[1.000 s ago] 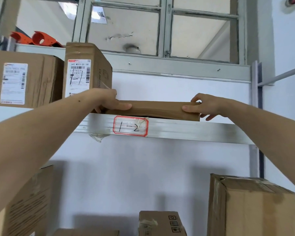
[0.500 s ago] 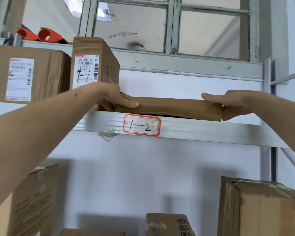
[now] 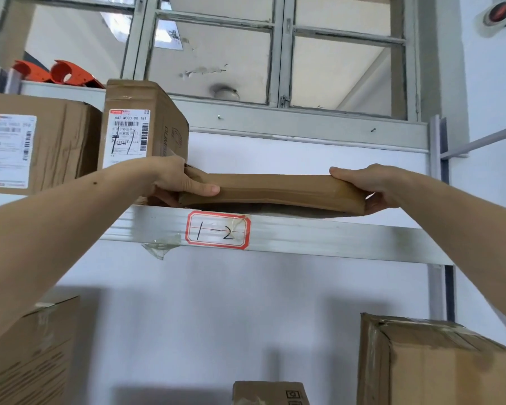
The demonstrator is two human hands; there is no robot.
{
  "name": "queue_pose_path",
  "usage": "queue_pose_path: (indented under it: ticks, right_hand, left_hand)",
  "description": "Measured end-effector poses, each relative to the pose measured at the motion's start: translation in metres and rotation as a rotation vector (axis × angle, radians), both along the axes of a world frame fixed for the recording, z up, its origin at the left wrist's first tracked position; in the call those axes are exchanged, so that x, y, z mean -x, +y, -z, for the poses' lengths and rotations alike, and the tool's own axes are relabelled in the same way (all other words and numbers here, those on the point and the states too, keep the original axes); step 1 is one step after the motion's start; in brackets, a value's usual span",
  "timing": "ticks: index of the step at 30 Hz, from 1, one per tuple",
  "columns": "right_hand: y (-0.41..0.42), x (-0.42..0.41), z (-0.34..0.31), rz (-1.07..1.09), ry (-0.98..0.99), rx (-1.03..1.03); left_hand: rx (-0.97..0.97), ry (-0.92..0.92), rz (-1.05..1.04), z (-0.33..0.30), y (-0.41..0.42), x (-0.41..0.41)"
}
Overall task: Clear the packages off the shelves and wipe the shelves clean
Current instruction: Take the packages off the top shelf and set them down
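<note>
The flat package (image 3: 275,192) is a thin brown cardboard parcel, slightly bowed, its front face creased. Its long axis runs left to right, parallel to the front edge of the shelf (image 3: 333,238), and it sits just above that edge, near the middle of the shelf's width, its right end raised a little. The left hand (image 3: 181,182) grips its left end, thumb laid along the front face. The right hand (image 3: 371,185) grips its right end, thumb on top and fingers curled beneath. Just left of the left hand an upright box (image 3: 140,133) with a printed label stands on the same shelf, beside a wider box (image 3: 35,144) at the left edge. The shelf's metal front rail carries a red-bordered tag (image 3: 218,230) marked "1-2". Behind is a white wall, with a grey-framed window (image 3: 275,54) above.
</note>
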State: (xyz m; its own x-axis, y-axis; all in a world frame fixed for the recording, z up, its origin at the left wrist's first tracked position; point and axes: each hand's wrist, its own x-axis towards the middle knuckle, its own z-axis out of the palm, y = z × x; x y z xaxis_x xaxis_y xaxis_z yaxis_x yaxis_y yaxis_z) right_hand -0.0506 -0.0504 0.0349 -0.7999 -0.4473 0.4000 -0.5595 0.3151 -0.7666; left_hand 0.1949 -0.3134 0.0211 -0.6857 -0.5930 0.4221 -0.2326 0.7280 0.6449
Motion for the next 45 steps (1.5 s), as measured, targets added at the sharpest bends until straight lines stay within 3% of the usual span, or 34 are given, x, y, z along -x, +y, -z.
queue_pose_path:
  ticks: [10,17,31,39,45]
  right_hand:
    - [0.057,-0.016,-0.006,-0.064,-0.102,0.269]
    - [0.121,-0.049,0.013,-0.012,-0.010,0.417]
    - [0.276,-0.170,0.100,0.307,0.036,0.385]
    - [0.365,-0.220,0.154,0.554,-0.053,0.315]
    - [0.431,-0.228,0.205,0.621,-0.143,0.295]
  left_hand:
    - [-0.020,0.256,0.078,-0.004,0.060,-0.005]
    - [-0.053,0.277,0.222,0.003,0.094,0.000]
    - [-0.021,0.335,0.614,0.064,0.200,-0.007]
    - [-0.086,0.338,0.849,0.137,0.283,0.011]
    - [-0.122,0.326,0.889,0.205,0.348,0.035]
